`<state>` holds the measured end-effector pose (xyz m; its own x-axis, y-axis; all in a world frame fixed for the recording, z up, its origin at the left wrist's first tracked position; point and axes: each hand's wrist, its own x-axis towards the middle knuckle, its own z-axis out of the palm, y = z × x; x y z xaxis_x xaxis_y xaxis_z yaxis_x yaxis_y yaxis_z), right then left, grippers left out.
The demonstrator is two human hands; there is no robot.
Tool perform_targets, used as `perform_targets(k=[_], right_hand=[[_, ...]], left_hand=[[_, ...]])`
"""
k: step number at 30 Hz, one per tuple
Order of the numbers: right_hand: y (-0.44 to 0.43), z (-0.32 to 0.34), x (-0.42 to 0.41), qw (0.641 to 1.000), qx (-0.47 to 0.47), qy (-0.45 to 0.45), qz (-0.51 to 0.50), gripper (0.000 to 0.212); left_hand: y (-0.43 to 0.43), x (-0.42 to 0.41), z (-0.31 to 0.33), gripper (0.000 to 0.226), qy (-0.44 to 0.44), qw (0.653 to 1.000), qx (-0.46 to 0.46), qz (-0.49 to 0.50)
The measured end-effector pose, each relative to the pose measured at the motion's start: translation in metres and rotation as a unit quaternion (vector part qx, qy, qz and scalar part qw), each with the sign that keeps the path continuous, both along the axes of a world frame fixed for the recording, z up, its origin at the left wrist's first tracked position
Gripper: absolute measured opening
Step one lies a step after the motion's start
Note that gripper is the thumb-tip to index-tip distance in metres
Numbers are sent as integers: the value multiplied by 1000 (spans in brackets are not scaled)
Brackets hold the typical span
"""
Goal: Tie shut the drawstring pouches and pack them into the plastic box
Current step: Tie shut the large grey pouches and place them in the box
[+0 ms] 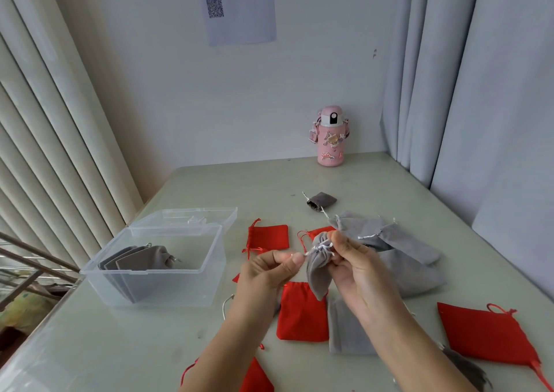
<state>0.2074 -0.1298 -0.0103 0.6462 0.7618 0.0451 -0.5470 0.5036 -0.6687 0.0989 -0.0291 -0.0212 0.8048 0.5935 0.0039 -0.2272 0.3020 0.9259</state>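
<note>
A small grey drawstring pouch (318, 268) hangs above the table, its neck gathered by a white cord. My right hand (352, 267) grips the pouch at the neck. My left hand (269, 268) pinches one end of the white cord and holds it out to the left. The clear plastic box (207, 264) stands open at the left with its lid tipped back; a few grey pouches (141, 261) stand inside. Loose red pouches (302, 310) and grey pouches (398, 247) lie on the table around and under my hands.
A pink bottle (330, 137) stands at the back by the wall. A small dark grey pouch (321, 200) lies beyond the pile. Curtains hang at both sides. The table's left edge runs just left of the box.
</note>
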Motion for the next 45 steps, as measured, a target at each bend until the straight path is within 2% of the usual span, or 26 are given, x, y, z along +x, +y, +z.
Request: perform_targets(k=[2, 5, 11, 16, 19, 21, 25, 27, 30, 32, 33, 36, 38, 42, 45], right_hand=[[-2, 4, -3, 1000, 11, -4, 2, 55], [-3, 4, -5, 1000, 22, 10, -4, 52], [1, -1, -4, 1000, 0, 19, -19, 54], [1, -6, 2, 1000, -17, 5, -2, 56], [0, -7, 2, 999, -30, -12, 19, 56], [0, -5, 1, 999, -39, -18, 13, 55], [1, -3, -2, 999, -27, -21, -7, 56], [0, -2, -2, 999, -24, -34, -10, 50], [-2, -1, -4, 994, -62, -93, -17, 27], [-2, -5, -5, 965, -153, -211, -41, 19], [-1, -9, -4, 936, -202, -285, -56, 13], [3, -28, -3, 811, -317, -484, -86, 6], [5, -37, -5, 758, -343, -548, -87, 11], [6, -42, -7, 733, -346, -581, -75, 10], [6, -43, -5, 732, -348, -581, -73, 8]], left_hand=[[-3, 1, -1, 15, 7, 1000, -9, -29], [-4, 1, -1, 11, 5, 999, -19, -29], [1, 2, -6, 14, -11, 1000, -15, 0], [3, 3, -7, 46, -45, 997, 58, -19], [-3, 0, -2, 67, -23, 990, 135, -35], [-7, -1, 1, 62, -9, 980, 195, -29], [-7, -2, 6, 18, 5, 962, 272, 41], [0, -4, 12, 14, 41, 942, 324, 72], [18, -12, 25, 15, 86, 921, 359, 119], [34, -22, 39, 24, 102, 906, 377, 164], [42, -29, 48, 28, 108, 897, 387, 186], [72, -53, 77, 8, 156, 846, 434, 267], [91, -68, 93, 2, 206, 791, 482, 317], [126, -86, 101, 10, 308, 717, 534, 325], [146, -92, 97, 14, 376, 697, 547, 270]])
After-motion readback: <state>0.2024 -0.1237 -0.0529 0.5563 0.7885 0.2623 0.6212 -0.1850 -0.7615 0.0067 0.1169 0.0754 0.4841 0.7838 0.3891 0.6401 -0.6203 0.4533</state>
